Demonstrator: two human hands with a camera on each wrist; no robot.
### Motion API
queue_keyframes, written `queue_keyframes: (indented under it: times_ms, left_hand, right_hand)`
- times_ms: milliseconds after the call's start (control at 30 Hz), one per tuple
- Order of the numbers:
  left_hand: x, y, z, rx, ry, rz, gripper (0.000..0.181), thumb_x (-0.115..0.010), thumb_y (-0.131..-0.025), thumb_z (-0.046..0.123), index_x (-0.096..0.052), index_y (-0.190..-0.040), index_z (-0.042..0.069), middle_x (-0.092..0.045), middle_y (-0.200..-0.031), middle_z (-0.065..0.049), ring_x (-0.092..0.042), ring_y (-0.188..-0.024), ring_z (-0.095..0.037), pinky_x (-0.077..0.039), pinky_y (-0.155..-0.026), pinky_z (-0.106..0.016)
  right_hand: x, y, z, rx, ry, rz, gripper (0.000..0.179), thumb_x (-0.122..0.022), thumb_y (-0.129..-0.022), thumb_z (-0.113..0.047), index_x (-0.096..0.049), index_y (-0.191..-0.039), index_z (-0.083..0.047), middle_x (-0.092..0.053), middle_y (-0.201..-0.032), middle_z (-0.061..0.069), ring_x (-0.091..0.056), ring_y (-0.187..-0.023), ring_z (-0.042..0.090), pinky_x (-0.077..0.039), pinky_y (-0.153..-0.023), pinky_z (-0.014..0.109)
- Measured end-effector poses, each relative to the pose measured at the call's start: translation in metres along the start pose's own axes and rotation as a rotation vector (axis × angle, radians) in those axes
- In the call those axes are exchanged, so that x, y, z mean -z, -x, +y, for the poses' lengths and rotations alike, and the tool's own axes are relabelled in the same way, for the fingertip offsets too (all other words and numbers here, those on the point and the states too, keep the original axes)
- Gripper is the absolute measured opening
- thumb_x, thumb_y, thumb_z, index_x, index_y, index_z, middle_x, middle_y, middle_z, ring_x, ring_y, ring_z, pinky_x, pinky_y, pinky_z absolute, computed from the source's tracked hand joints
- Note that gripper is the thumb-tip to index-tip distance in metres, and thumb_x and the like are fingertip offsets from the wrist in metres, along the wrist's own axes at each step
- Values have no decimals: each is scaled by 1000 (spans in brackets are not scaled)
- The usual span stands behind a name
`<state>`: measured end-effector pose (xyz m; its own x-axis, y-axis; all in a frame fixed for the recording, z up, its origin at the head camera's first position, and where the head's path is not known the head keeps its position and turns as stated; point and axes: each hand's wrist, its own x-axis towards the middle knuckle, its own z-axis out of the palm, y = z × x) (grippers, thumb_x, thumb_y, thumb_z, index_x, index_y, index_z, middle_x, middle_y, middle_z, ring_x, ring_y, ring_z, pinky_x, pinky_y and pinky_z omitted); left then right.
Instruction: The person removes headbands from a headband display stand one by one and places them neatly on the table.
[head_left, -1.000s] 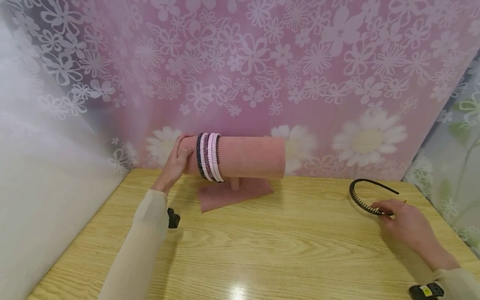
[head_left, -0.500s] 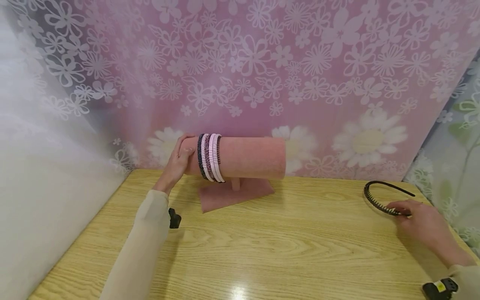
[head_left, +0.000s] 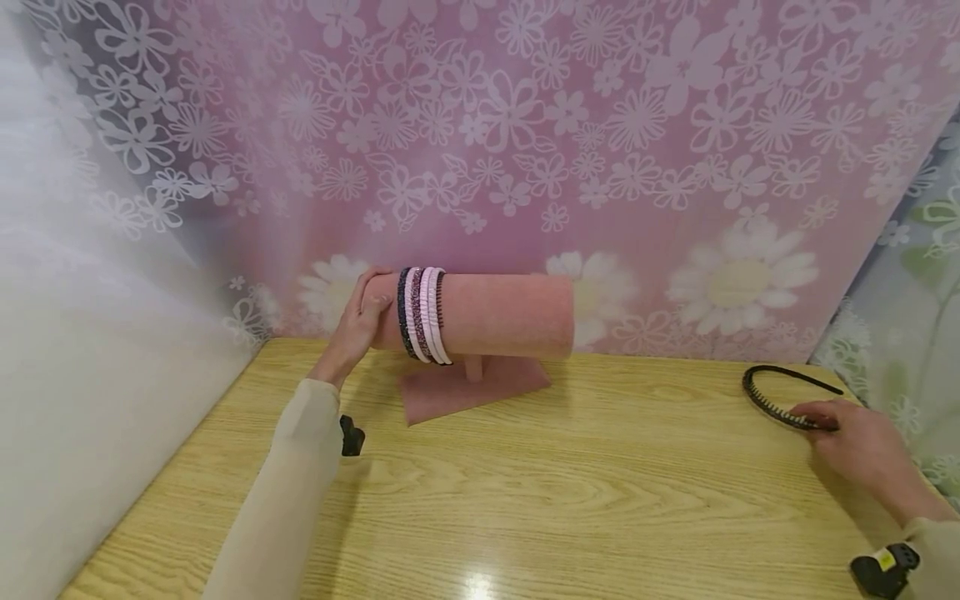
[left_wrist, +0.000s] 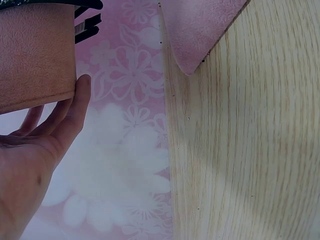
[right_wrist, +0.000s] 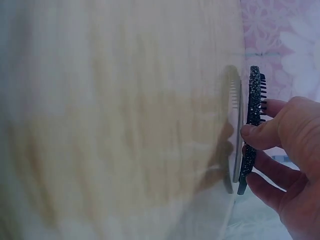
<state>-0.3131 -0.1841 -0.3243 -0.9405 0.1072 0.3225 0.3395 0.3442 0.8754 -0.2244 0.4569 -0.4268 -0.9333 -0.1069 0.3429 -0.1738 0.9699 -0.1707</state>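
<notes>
My left hand (head_left: 358, 323) grips the left end of a pink, padded roll (head_left: 513, 315) on a headband stand, thumb in front and fingers over the top. Several headbands (head_left: 422, 317), glittery dark, pink and white, sit side by side round the roll near that hand. In the left wrist view, the fingers (left_wrist: 75, 112) lie against the roll's end edge. Far to the right, my right hand (head_left: 866, 446) pinches a black, toothed headband (head_left: 765, 407) between thumb and fingers. Its outer face glitters in the right wrist view, just beside the tabletop; whether it touches is unclear.
The stand's flat pink base (head_left: 480, 392) rests on a wood-grain table (head_left: 570, 500). Behind it hangs a pink curtain (head_left: 480, 167) with white flowers. A pale wall or cloth (head_left: 112, 358) borders the left side, and a second flowered panel (head_left: 930, 333) the right.
My right hand has carried the black headband rightward across the table, slowing in the latest frames. The left hand keeps its grip on the roll, and the stand stays in place.
</notes>
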Motion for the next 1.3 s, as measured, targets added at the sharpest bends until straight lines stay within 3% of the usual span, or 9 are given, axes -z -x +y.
queue_keyframes:
  times_ms: [200, 367, 500, 633, 867, 1033, 1200, 1300]
  left_hand:
    - [0, -1, -2, 11, 9, -3, 44, -39, -99, 29, -34, -142, 25, -31, -150, -9, -38, -130, -33, -26, -109, -54]
    - [1, -9, -17, 13, 13, 7, 45, -39, -98, 31, -33, -143, 25, -32, -150, -5, -38, -129, -32, -25, -109, -54]
    - [0, -14, -29, -6, 1, 25, 45, -39, -98, 34, -34, -142, 28, -32, -150, -1, -38, -130, -30, -25, -109, -54]
    - [-1, -14, -33, -18, -4, 32, 44, -38, -99, 35, -33, -142, 30, -32, -150, 0, -38, -129, -30, -25, -108, -54]
    - [0, -4, -6, 30, 14, -5, 46, -38, -99, 30, -31, -144, 26, -29, -152, -6, -36, -132, -32, -23, -110, -55]
    - [0, -13, -24, 19, 21, 15, 45, -39, -98, 33, -33, -143, 32, -31, -151, -2, -38, -130, -31, -25, -109, -55]
    - [0, -16, -33, -11, 6, 24, 43, -39, -99, 35, -34, -142, 33, -32, -150, 3, -37, -131, -27, -23, -110, -53]
    - [1, -15, -29, -12, 16, 13, 44, -39, -99, 34, -34, -142, 30, -32, -150, 0, -37, -131, -29, -23, -110, -53]
  right_hand:
    - [-2, 1, 7, -4, -1, 14, 30, -60, -71, 3, -72, -97, -4, -65, -95, 28, -59, -77, 46, -42, -58, 48]
    - [-2, 0, 11, -14, 14, -8, 30, -60, -70, 2, -71, -97, -4, -64, -97, 30, -58, -79, 49, -41, -57, 48]
    - [-1, -1, 11, -14, 31, -30, 30, -60, -70, 2, -72, -96, -4, -65, -95, 29, -59, -69, 41, -40, -51, 40]
    - [1, -3, 11, -13, 40, -61, 32, -58, -69, 2, -72, -97, -4, -67, -94, 28, -56, -61, 27, -35, -49, 32]
    - [2, -3, 11, -12, 40, -82, 31, -59, -71, 1, -71, -100, -1, -68, -85, 23, -49, -55, 20, -33, -49, 32]
    - [0, 0, 8, 22, 66, -67, 29, -61, -79, -6, -67, -107, 2, -63, -68, 6, -30, -46, 7, -23, -46, 26]
    - [6, -2, -6, 75, 103, -41, 28, -65, -82, -10, -66, -107, 4, -65, -83, 21, -31, -43, 6, -25, -45, 26]
    - [11, -6, -20, 82, 111, -46, 29, -66, -84, -14, -66, -107, 4, -62, -100, 30, -45, -50, 11, -36, -48, 32]
